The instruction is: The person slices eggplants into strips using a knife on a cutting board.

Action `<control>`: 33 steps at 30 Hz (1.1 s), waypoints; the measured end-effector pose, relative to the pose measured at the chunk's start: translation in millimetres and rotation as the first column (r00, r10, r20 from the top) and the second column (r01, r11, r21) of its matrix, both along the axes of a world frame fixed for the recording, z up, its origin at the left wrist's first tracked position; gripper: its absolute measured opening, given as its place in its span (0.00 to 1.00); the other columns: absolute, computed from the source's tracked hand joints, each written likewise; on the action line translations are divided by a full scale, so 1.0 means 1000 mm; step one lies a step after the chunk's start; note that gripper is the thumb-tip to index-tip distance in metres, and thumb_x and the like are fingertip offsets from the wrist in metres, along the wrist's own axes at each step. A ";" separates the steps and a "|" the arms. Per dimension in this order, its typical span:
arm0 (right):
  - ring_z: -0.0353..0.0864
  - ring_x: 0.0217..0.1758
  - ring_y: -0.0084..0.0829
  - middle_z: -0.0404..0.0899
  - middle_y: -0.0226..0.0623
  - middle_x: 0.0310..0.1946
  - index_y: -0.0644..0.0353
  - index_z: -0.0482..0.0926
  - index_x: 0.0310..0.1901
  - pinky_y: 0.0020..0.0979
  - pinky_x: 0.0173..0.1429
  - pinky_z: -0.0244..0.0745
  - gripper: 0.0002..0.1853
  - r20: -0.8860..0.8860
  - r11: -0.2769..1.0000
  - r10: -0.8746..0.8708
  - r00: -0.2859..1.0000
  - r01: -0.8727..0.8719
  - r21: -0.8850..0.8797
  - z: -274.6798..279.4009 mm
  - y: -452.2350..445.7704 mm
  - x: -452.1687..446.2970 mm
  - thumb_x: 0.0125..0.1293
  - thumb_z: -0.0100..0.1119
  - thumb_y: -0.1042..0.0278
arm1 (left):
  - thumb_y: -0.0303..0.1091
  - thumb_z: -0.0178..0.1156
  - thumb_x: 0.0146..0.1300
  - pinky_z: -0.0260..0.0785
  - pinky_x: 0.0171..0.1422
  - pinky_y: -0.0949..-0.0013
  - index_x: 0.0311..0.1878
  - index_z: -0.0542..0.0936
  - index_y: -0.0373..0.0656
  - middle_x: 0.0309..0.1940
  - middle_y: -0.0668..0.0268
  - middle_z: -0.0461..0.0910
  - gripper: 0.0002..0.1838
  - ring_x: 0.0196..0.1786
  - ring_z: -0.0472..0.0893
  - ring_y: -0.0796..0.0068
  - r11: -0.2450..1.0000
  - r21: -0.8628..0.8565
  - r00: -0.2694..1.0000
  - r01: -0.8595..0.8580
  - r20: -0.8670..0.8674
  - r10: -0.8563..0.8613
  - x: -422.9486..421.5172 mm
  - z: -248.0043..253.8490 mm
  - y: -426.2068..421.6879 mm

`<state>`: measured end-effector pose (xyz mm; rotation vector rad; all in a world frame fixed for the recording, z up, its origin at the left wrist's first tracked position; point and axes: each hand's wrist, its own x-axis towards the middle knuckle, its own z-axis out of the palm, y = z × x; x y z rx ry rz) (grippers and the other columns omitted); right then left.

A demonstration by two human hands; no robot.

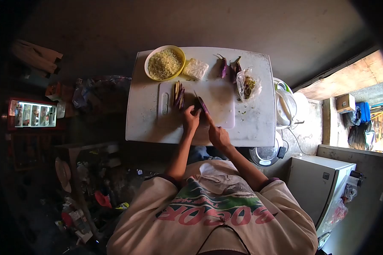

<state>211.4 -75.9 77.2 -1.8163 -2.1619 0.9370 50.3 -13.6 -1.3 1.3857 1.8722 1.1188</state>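
Note:
My right hand is closed around a knife, its blade pointing away over the white cutting board. Beside the blade lies a purple eggplant piece. Curled fingers of my left hand are close to the knife, near the board's front; what they pinch, if anything, is hidden. Cut eggplant strips lie together on the board's left part, near its handle slot. Behind the board are a whole eggplant and more eggplants by a clear plastic bag with greenish contents.
A yellow-rimmed bowl of pale chopped food stands at the back left of the white table, next to a white wrapped block. Small green scraps dot the tabletop. A rice cooker and a small white fridge stand to the right.

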 end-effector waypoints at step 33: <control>0.82 0.28 0.61 0.81 0.58 0.24 0.33 0.43 0.81 0.60 0.35 0.76 0.42 -0.057 0.997 -0.076 0.996 0.075 -0.020 0.005 -0.026 0.012 0.70 0.47 0.71 | 0.42 0.71 0.61 0.69 0.68 0.57 0.65 0.75 0.34 0.58 0.49 0.80 0.33 0.62 0.78 0.51 0.970 -0.198 0.944 0.141 0.322 -0.071 -0.003 0.031 0.007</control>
